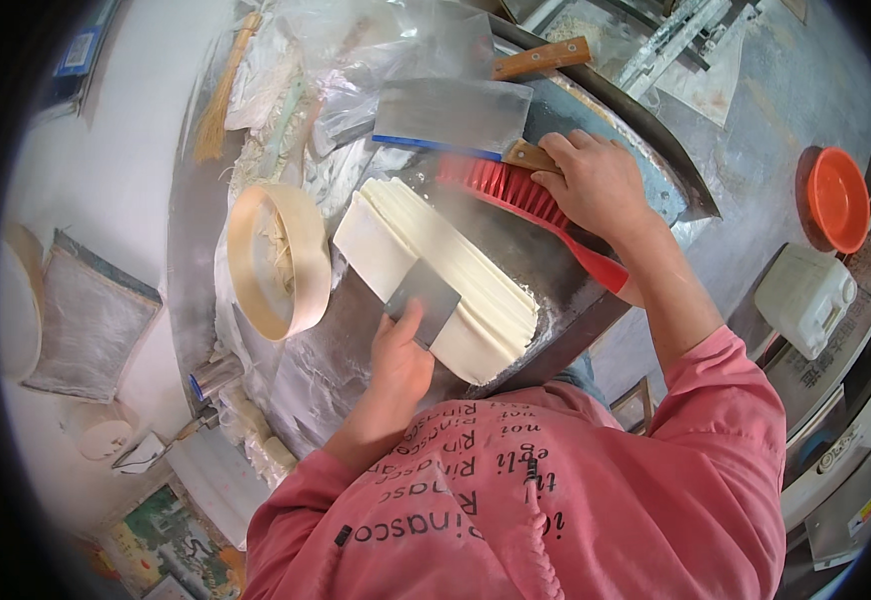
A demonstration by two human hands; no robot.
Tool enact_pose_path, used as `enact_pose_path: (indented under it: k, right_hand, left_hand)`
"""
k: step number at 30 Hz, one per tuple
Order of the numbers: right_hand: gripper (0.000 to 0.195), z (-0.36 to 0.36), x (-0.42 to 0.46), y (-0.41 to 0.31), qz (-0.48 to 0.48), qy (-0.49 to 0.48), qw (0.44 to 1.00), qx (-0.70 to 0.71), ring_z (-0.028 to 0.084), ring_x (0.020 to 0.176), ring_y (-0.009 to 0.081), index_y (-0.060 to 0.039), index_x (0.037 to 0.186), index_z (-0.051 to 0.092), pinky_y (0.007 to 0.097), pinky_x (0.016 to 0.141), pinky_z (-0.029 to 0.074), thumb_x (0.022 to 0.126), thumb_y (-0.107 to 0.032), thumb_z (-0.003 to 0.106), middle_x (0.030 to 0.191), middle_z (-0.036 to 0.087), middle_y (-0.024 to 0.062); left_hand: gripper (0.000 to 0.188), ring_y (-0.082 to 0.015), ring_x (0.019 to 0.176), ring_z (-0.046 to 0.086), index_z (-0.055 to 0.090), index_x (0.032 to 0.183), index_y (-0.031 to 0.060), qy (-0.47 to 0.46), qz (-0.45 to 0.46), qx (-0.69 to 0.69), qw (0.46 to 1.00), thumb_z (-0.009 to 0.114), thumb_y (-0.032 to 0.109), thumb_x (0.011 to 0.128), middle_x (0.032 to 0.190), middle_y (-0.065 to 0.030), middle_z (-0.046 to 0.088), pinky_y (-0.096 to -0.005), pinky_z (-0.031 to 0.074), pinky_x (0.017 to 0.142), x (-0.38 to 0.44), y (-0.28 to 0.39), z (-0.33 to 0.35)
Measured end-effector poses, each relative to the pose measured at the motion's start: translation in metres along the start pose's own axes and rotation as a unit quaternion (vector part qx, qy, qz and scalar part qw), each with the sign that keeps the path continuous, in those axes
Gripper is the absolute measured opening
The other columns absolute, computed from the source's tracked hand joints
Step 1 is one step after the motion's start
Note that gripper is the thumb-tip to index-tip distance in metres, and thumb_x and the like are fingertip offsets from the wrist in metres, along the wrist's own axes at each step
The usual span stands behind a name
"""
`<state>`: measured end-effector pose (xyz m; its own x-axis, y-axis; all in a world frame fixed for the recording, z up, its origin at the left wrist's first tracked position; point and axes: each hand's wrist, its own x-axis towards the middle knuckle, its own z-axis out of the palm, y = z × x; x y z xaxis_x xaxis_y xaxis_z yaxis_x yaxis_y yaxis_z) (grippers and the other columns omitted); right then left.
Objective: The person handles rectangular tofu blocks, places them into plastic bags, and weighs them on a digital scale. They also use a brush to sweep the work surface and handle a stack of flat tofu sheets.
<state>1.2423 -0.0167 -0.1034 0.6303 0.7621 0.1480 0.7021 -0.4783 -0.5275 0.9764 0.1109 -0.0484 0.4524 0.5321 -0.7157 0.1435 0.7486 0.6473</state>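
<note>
My left hand (403, 356) holds a flat rectangular metal scraper (424, 300), which lies over the pale folded dough slab (435, 247) on a dark floured work surface. My right hand (593, 180) grips the wooden handle (529, 156) of a broad cleaver-like blade (454, 112) with a blue strip along one edge. Just below the blade and partly under my right forearm lies a red bench brush (514, 191), bristles towards the blade. A round wooden-rimmed sieve (315, 262) stands left of the dough; pale scraps show inside its rim.
A second broad blade with a wooden handle (544, 58) lies at the back beside clear plastic sheeting (375, 37). A straw whisk (224, 97) lies at the back left. An orange basin (839, 199) and a white plastic jerrycan (803, 296) stand off to the right.
</note>
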Motion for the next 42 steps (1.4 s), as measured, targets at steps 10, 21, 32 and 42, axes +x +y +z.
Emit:
enact_pose_path:
  k: [10, 21, 32, 42]
  right_hand:
    - [0.018, 0.001, -0.004, 0.002, -0.006, 0.067, 0.998, 0.001, 0.056, 0.087, 0.0295, -0.0106, 0.092, 0.064, 0.0384, 0.076, 0.044, 0.078, -0.022, 0.068, 0.087, 0.059, 0.0086]
    - [0.029, -0.033, -0.062, -0.062, -0.080, 0.009, 0.980, 0.184, 0.052, 0.079, 0.0308, -0.0012, 0.096, 0.061, 0.0395, 0.069, 0.043, 0.069, -0.004, 0.071, 0.092, 0.055, 0.0136]
    - [0.035, 0.007, -0.063, -0.130, -0.050, 0.016, 0.974, 0.221, 0.050, 0.081, 0.0329, -0.0020, 0.101, 0.055, 0.0416, 0.071, 0.041, 0.070, -0.009, 0.070, 0.089, 0.051, 0.0149]
    - [0.026, 0.020, -0.065, -0.140, 0.049, 0.006, 0.975, 0.218, 0.050, 0.083, 0.0311, -0.0033, 0.087, 0.049, 0.0401, 0.073, 0.041, 0.071, -0.007, 0.069, 0.085, 0.050, 0.0144]
  left_hand:
    - [0.038, -0.0197, 0.121, 0.049, 0.042, 0.135, 0.0089, -0.030, -0.022, 0.014, 0.999, 0.049, 0.016, 0.098, 0.130, -0.0023, 0.052, -0.0423, 0.038, 0.104, -0.005, 0.011, 0.018]
    - [0.037, -0.0177, 0.113, 0.053, 0.045, 0.129, 0.0057, 0.005, 0.004, 0.018, 1.000, 0.055, 0.014, 0.095, 0.123, -0.0040, 0.055, -0.0376, 0.041, 0.099, -0.006, 0.008, 0.018]
    - [0.071, -0.0241, 0.128, 0.037, 0.025, 0.142, -0.0007, 0.048, 0.215, 0.191, 0.956, 0.066, 0.018, 0.087, 0.139, -0.0147, 0.036, -0.0383, 0.033, 0.106, 0.007, -0.006, -0.004]
    - [0.081, -0.0315, 0.132, 0.036, 0.035, 0.139, -0.0035, -0.083, 0.236, 0.603, 0.758, 0.073, 0.031, 0.076, 0.141, -0.0233, 0.036, -0.0393, 0.031, 0.108, 0.076, 0.121, -0.003]
